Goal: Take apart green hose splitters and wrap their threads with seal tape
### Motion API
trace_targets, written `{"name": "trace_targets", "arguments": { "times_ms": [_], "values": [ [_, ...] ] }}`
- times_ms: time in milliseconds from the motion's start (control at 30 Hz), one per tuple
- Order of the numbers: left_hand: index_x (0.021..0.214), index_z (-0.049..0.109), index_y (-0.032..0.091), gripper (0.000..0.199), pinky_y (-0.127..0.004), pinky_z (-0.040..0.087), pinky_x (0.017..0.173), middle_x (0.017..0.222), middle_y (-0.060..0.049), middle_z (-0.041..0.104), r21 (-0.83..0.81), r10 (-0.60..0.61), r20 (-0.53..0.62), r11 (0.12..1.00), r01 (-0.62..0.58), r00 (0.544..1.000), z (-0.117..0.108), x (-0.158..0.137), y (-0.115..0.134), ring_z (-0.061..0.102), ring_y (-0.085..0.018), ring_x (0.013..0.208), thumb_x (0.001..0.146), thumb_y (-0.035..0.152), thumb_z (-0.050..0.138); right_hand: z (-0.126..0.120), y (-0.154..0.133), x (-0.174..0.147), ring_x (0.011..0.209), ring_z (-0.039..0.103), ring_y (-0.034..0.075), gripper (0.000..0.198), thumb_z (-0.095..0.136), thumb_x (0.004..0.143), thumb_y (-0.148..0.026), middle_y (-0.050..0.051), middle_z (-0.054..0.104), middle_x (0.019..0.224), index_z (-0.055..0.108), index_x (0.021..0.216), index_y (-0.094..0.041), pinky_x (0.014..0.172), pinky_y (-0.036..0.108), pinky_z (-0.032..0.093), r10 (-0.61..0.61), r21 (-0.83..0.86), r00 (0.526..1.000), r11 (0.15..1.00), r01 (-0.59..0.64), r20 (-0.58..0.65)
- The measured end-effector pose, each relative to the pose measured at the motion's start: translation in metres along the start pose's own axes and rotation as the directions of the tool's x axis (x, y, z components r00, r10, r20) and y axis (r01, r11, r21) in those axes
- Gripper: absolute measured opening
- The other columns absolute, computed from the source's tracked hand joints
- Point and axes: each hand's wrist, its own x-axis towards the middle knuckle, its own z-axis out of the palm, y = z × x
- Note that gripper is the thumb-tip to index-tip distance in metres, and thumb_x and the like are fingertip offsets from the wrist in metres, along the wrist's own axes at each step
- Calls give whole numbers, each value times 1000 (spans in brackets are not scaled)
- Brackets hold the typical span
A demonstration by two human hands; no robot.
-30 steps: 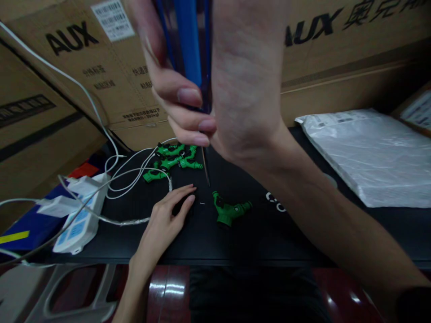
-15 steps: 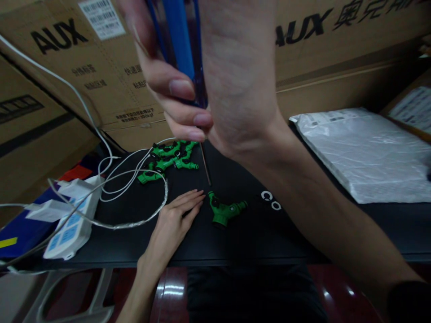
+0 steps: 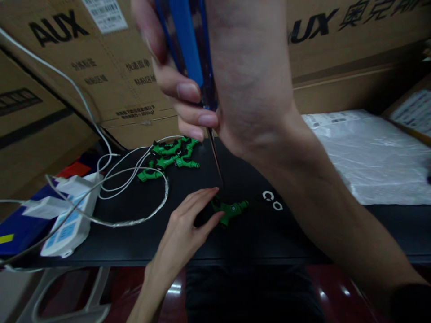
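My right hand [image 3: 188, 89] is wrapped around the blue handle of a screwdriver [image 3: 191, 49] high above the table. Its thin metal shaft points down, and the tip is close to the fingertips of my left hand [image 3: 191, 220]. With thumb and fingers apart, that left hand reaches around the left side of a green Y-shaped hose connector [image 3: 233, 208] lying on the black tabletop. The thumb overlaps the connector's near part; whether it presses on it I cannot tell. Two small white rings [image 3: 272, 200] lie to the right of the connector.
Several more green connectors [image 3: 175, 154] lie in a pile behind. White cables [image 3: 134, 222] loop across the left side to a power strip [image 3: 72, 220]. A plastic-wrapped package [image 3: 377, 157] lies at the right. Large cardboard boxes [image 3: 117, 80] stand behind the table.
My left hand has moved right from lying flat beside the connector, and its thumb and fingers now spread around it. My right hand and the screwdriver have shifted slightly right.
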Motion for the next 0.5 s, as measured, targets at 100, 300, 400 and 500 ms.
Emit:
{"name": "trace_targets", "arguments": {
  "times_ms": [100,300,400,500],
  "values": [
    [123,73,24,27,-37,58,104,125,-5,77,-45,-42,8,998,42,999,10,5,4,72,-23,116,96,27,71,-8,7,1,47,46,1,44,32,112,-27,-8,38,60,40,69,-20,45,6,40,-17,-255,999,967,24,27],
    [103,76,22,15,-32,60,75,103,-5,77,-106,-152,-82,984,143,985,24,7,9,70,-19,79,91,32,76,3,9,11,29,28,3,54,11,115,-42,-12,15,44,33,71,-21,32,9,23,106,-323,993,939,-119,-58],
    [103,76,22,16,-31,59,74,108,-5,77,-201,-209,-44,960,196,977,25,6,7,71,-19,83,91,33,76,12,8,13,30,25,3,55,9,115,-43,-10,6,47,30,69,-21,32,7,18,171,-293,971,931,-216,-169],
    [102,76,23,13,-31,60,78,110,-5,78,-279,-257,3,928,247,966,24,5,4,74,-22,94,94,31,72,12,15,16,38,32,2,53,25,114,-45,-9,9,52,33,68,-20,36,5,22,249,-151,954,950,-275,-168]
  ]
}}
